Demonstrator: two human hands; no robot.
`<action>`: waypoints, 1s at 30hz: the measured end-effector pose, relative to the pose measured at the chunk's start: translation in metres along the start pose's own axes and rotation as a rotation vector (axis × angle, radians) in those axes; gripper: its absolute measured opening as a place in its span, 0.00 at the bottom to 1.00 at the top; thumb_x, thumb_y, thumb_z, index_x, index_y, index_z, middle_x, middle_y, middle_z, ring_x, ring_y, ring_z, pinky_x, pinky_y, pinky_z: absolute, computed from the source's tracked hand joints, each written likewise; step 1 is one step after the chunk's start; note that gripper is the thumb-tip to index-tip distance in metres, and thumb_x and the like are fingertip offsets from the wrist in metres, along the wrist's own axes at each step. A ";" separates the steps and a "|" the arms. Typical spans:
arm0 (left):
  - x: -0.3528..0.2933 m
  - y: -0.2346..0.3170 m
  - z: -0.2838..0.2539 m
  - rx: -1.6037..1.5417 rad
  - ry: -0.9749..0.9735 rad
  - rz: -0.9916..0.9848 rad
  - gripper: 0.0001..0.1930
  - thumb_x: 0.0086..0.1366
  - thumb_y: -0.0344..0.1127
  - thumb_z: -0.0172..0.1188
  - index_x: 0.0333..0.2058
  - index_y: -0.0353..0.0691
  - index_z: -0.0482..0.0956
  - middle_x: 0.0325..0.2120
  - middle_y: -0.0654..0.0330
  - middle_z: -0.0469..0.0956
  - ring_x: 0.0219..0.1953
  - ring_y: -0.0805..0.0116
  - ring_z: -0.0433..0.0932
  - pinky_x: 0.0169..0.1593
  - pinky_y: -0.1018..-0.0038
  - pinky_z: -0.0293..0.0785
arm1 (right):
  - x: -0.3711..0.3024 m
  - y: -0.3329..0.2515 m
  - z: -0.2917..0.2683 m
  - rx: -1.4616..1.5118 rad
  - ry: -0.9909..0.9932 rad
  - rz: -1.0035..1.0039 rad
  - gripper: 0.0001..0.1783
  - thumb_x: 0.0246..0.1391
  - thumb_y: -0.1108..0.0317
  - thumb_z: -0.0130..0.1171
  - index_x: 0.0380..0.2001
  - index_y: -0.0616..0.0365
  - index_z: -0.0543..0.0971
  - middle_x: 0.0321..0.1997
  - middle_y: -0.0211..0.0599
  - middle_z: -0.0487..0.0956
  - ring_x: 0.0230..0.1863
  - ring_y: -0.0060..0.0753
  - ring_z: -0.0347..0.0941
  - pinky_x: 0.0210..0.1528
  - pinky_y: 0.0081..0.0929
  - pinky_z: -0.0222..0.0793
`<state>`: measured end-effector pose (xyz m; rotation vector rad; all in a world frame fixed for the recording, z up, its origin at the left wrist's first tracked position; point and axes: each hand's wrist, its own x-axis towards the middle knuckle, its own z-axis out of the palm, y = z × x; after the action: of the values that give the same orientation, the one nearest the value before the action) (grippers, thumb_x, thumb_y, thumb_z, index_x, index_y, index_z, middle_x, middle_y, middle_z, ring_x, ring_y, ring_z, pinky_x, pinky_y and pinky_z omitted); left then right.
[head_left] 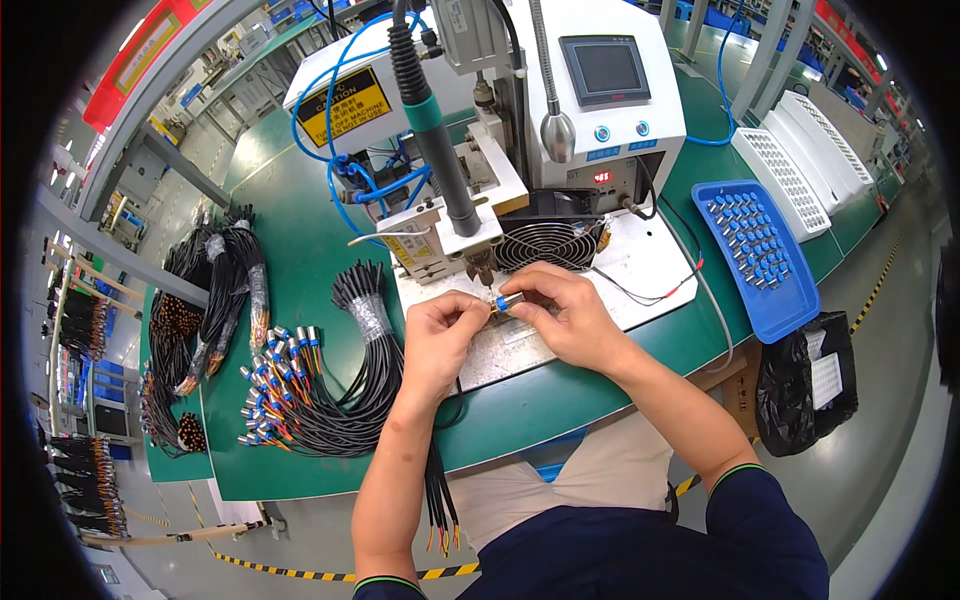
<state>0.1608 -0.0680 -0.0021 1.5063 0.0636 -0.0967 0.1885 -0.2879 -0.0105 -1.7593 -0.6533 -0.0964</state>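
My right hand (572,312) pinches a small round metal connector (511,300) with a blue end, just below the tip of a soldering machine (600,30). Facing it, the fingertips of my left hand (440,332) are closed on thin coloured wire ends, which meet the connector's blue end. Whether the wires are joined to it is too small to tell. A black cable (437,480) hangs below my left forearm over the table edge, its loose ends red and yellow. Left of that arm lies a bundle of black cables (350,400) with similar connectors (275,390) on their ends.
A soldering handle (440,150) and a small black fan (548,243) are close to my hands. At right sits a blue tray (785,322) of connectors, beside white racks (785,180). More cable bundles (225,280) lie far left. A black bag (785,395) hangs past the table edge.
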 end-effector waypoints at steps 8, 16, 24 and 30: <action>0.000 -0.001 -0.003 -0.004 -0.005 -0.044 0.05 0.74 0.27 0.69 0.40 0.29 0.88 0.24 0.72 0.77 0.22 0.87 0.62 0.25 0.81 0.52 | 0.000 0.001 0.000 0.005 -0.016 0.034 0.13 0.64 0.80 0.69 0.50 0.65 0.86 0.51 0.40 0.86 0.45 0.30 0.83 0.48 0.27 0.80; -0.011 0.009 -0.020 -0.057 -0.219 -0.134 0.10 0.77 0.32 0.69 0.43 0.28 0.89 0.28 0.66 0.83 0.25 0.82 0.72 0.28 0.81 0.66 | -0.009 -0.014 -0.012 -0.019 -0.015 -0.007 0.14 0.64 0.78 0.69 0.52 0.65 0.86 0.52 0.41 0.86 0.48 0.32 0.84 0.50 0.27 0.80; -0.033 0.022 -0.027 -0.034 -0.586 -0.293 0.11 0.78 0.33 0.68 0.38 0.29 0.88 0.31 0.60 0.86 0.27 0.77 0.80 0.31 0.78 0.76 | -0.054 -0.041 -0.030 0.133 -0.080 0.055 0.18 0.64 0.80 0.70 0.56 0.66 0.86 0.52 0.40 0.86 0.46 0.27 0.82 0.52 0.27 0.80; -0.078 0.060 -0.058 -0.072 -0.500 -0.226 0.09 0.77 0.32 0.68 0.39 0.30 0.88 0.32 0.56 0.87 0.29 0.71 0.85 0.38 0.74 0.82 | -0.070 -0.065 -0.028 0.407 -0.188 0.089 0.26 0.63 0.80 0.72 0.63 0.68 0.81 0.53 0.38 0.85 0.44 0.22 0.79 0.51 0.24 0.80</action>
<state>0.0908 -0.0050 0.0616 1.3612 -0.1630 -0.6419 0.1069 -0.3306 0.0266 -1.4093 -0.6757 0.2509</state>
